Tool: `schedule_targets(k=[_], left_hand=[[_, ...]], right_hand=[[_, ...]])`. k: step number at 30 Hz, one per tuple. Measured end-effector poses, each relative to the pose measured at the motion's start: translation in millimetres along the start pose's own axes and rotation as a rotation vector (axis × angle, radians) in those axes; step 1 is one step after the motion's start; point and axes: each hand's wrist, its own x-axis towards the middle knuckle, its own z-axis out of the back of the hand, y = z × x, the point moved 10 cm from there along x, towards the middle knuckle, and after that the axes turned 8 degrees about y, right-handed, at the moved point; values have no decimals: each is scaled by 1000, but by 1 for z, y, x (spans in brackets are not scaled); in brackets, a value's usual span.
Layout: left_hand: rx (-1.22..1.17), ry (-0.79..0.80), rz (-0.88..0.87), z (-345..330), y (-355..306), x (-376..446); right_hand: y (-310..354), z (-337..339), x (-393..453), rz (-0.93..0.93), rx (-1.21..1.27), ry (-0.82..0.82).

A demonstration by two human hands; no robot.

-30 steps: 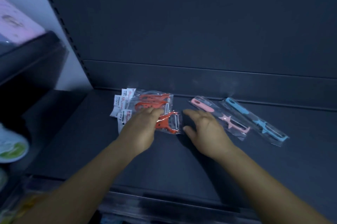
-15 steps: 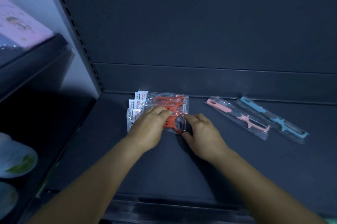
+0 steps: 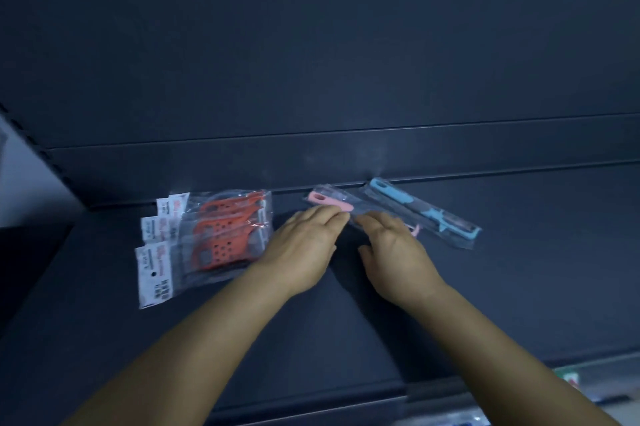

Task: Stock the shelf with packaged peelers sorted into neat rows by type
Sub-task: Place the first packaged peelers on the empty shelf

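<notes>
Both our hands lie on the pink peeler packet (image 3: 333,204): left hand (image 3: 300,249) and right hand (image 3: 398,254) with fingers nearly straight, pressing it. Orange peeler packets (image 3: 214,238) lie left of the fingers, the blue peeler packet (image 3: 424,214) right.

Two forearms and two hands were all that showed of the person. The left forearm (image 3: 207,339) and the right forearm (image 3: 502,349) were bare from the wrist to the lower edge of the view, smooth and rounded, broad near that edge and narrowing toward the wrist. The left grip (image 3: 301,252) was a bare hand seen from the back, broad across the knuckles, with short, full fingers. The right grip (image 3: 394,259) was bare too and alike in build, with a rounded back and a stubby thumb at its inner side. Dim, bluish light softened everything, so nails and finer marks could not be made out.
</notes>
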Motion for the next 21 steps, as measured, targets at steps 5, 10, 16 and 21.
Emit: schedule_targets(k=[5, 10, 16, 21], left_hand=[[40, 45, 70, -26, -20, 42], [83, 75, 176, -34, -31, 63], [28, -64, 172, -31, -46, 70], [65, -80, 144, -28, -64, 74]], right_hand=[[-66, 24, -1, -29, -66, -32], [-121, 37, 0, -50, -114, -14], [-158, 49, 6, -26, -47, -13], [-169, 54, 10, 30, 9, 8]])
